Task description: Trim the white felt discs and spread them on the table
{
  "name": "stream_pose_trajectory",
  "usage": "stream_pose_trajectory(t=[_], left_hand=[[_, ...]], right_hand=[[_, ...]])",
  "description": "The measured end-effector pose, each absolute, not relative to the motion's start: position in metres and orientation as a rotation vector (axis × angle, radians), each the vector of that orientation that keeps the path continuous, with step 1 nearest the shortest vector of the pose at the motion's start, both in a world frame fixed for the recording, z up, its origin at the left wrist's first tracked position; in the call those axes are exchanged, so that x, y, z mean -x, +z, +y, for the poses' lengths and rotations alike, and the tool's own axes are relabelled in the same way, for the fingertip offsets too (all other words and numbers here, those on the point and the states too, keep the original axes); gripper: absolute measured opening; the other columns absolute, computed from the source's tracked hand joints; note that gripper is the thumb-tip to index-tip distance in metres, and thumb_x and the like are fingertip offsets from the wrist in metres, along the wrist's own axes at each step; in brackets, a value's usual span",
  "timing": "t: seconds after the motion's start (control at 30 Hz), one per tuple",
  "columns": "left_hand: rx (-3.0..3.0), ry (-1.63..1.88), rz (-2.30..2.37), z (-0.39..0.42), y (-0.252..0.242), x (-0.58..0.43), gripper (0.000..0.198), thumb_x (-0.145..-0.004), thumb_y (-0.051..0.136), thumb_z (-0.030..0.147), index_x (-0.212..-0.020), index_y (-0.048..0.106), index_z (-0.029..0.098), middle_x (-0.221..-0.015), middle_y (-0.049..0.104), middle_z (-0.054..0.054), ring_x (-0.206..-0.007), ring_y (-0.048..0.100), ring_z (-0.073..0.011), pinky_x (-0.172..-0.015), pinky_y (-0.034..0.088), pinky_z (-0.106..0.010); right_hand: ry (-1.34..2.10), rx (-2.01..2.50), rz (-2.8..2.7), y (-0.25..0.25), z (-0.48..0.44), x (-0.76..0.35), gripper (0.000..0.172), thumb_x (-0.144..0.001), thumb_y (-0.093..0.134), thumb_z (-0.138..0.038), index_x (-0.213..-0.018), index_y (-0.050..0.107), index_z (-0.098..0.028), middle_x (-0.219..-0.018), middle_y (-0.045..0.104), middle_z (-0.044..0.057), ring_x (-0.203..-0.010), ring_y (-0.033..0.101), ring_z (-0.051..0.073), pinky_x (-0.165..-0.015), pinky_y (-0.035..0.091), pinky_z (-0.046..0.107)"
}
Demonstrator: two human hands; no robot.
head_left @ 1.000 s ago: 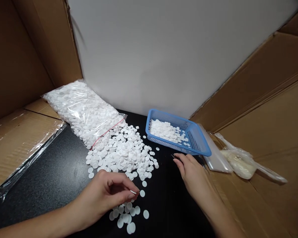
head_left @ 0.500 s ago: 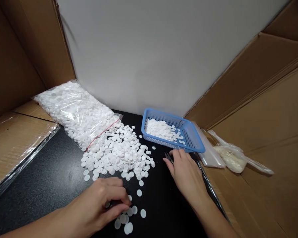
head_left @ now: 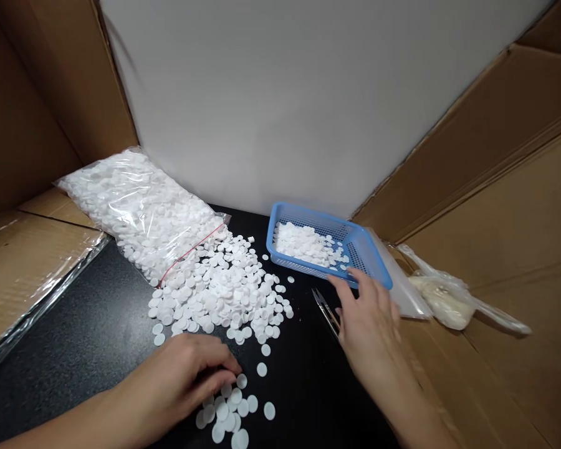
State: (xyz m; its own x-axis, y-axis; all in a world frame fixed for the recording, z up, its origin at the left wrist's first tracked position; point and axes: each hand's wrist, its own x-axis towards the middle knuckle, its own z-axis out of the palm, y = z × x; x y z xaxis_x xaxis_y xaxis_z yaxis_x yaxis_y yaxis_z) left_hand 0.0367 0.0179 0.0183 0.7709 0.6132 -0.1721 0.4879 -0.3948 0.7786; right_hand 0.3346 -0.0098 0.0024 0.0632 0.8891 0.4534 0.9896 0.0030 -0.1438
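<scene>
My left hand (head_left: 187, 377) rests palm down on the black tabletop (head_left: 88, 337), its curled fingertips touching a small cluster of white discs (head_left: 231, 411). Whether it pinches one is hidden. My right hand (head_left: 369, 321) hovers with fingers spread just in front of the blue mesh basket (head_left: 371, 265), which holds several white discs (head_left: 306, 244). Metal tweezers (head_left: 325, 308) lie on the table just left of that hand, partly under it. A big loose pile of white discs (head_left: 219, 290) spills from an open clear bag (head_left: 135, 209).
Cardboard walls stand left and right of a white back panel (head_left: 285, 106). A plastic-wrapped cardboard sheet (head_left: 23, 262) lies at the left. On the right cardboard sit an empty clear bag (head_left: 404, 293) and a bag with pale contents (head_left: 442, 299).
My left hand lowered from holding up a disc to resting on the small cluster. My right hand drew back to the right, uncovering the tweezers on the table.
</scene>
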Motion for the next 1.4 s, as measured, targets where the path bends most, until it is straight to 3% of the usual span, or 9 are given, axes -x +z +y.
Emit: stream_pose_trajectory(t=[0.07, 0.13, 0.23, 0.37, 0.67, 0.93, 1.13, 1.27, 1.4], left_hand=[[-2.091, 0.272, 0.906, 0.022, 0.016, -0.037, 0.022, -0.098, 0.05, 0.022, -0.102, 0.071, 0.026, -0.094, 0.071, -0.002, -0.082, 0.067, -0.016, -0.07, 0.047, -0.023], [-2.115, 0.332, 0.965, 0.024, 0.013, -0.037, 0.024, -0.097, 0.048, 0.018, -0.103, 0.07, 0.027, -0.095, 0.068, -0.002, -0.083, 0.065, -0.016, -0.071, 0.047, -0.023], [-2.147, 0.367, 1.013, 0.025, 0.008, -0.037, 0.024, -0.096, 0.048, 0.017, -0.106, 0.067, 0.028, -0.098, 0.065, -0.002, -0.088, 0.064, -0.0169, -0.074, 0.047, -0.025], [-2.202, 0.397, 1.061, 0.024, 0.002, -0.038, 0.021, -0.095, 0.049, 0.018, -0.106, 0.064, 0.026, -0.099, 0.063, -0.002, -0.087, 0.063, -0.0182, -0.073, 0.047, -0.027], [-2.319, 0.364, 1.053, 0.024, 0.002, -0.041, 0.014, -0.092, 0.054, 0.017, -0.103, 0.06, 0.025, -0.098, 0.061, -0.002, -0.087, 0.062, -0.0202, -0.072, 0.045, -0.029], [-2.236, 0.246, 1.087, 0.022, 0.008, -0.037, 0.01, -0.086, 0.063, 0.014, -0.089, 0.059, 0.022, -0.092, 0.059, -0.001, -0.08, 0.059, -0.0187, -0.068, 0.041, -0.027], [-2.197, 0.259, 1.091, 0.025, 0.008, -0.035, 0.024, -0.083, 0.067, 0.011, -0.102, 0.06, 0.025, -0.096, 0.06, 0.0, -0.084, 0.059, -0.0193, -0.069, 0.041, -0.027], [-2.31, 0.358, 1.049, 0.025, -0.001, -0.038, 0.021, -0.087, 0.068, 0.014, -0.103, 0.061, 0.026, -0.097, 0.061, 0.0, -0.087, 0.06, -0.0206, -0.072, 0.042, -0.029], [-2.487, 0.449, 0.983, 0.024, -0.011, -0.047, 0.01, -0.089, 0.064, 0.015, -0.094, 0.063, 0.023, -0.088, 0.061, 0.0, -0.081, 0.059, -0.0206, -0.071, 0.041, -0.03]], right_hand=[[-0.344, 1.917, -1.899, 0.01, -0.01, -0.335, 0.024, -0.099, 0.041, -0.024, -0.093, 0.064, -0.021, -0.095, 0.067, 0.013, -0.092, 0.064, 0.033, -0.079, 0.046, 0.049], [-0.018, 1.831, -2.005, 0.018, -0.014, -0.324, 0.021, -0.099, 0.046, -0.024, -0.087, 0.064, -0.022, -0.083, 0.066, 0.006, -0.079, 0.064, 0.025, -0.076, 0.049, 0.043], [0.615, 1.706, -2.058, 0.024, -0.022, -0.3, 0.018, -0.093, 0.053, -0.009, -0.087, 0.064, -0.023, -0.088, 0.066, 0.002, -0.078, 0.065, 0.018, -0.069, 0.05, 0.028], [0.917, 1.735, -2.009, 0.019, -0.028, -0.278, 0.02, -0.083, 0.066, -0.002, -0.084, 0.062, -0.022, -0.087, 0.063, -0.001, -0.079, 0.064, 0.016, -0.068, 0.05, 0.024], [0.756, 1.767, -1.976, 0.007, -0.028, -0.267, 0.028, -0.075, 0.078, -0.005, -0.085, 0.058, -0.022, -0.085, 0.062, -0.001, -0.077, 0.062, 0.018, -0.067, 0.051, 0.028], [1.036, 1.59, -2.061, 0.013, -0.038, -0.258, 0.019, -0.083, 0.073, -0.008, -0.077, 0.061, -0.021, -0.078, 0.062, -0.003, -0.069, 0.062, 0.013, -0.058, 0.046, 0.02], [0.419, 1.477, -2.172, -0.004, -0.026, -0.254, 0.019, -0.095, 0.05, -0.011, -0.106, 0.064, -0.018, -0.097, 0.062, 0.006, -0.076, 0.064, 0.018, -0.065, 0.053, 0.028], [0.152, 1.467, -2.253, -0.013, -0.018, -0.248, 0.022, -0.098, 0.045, -0.013, -0.096, 0.067, -0.017, -0.09, 0.06, 0.007, -0.071, 0.061, 0.019, -0.061, 0.051, 0.029], [0.501, 1.459, -2.137, -0.005, -0.021, -0.247, 0.017, -0.094, 0.054, -0.013, -0.086, 0.067, -0.02, -0.085, 0.061, 0.003, -0.069, 0.06, 0.014, -0.06, 0.049, 0.023]])
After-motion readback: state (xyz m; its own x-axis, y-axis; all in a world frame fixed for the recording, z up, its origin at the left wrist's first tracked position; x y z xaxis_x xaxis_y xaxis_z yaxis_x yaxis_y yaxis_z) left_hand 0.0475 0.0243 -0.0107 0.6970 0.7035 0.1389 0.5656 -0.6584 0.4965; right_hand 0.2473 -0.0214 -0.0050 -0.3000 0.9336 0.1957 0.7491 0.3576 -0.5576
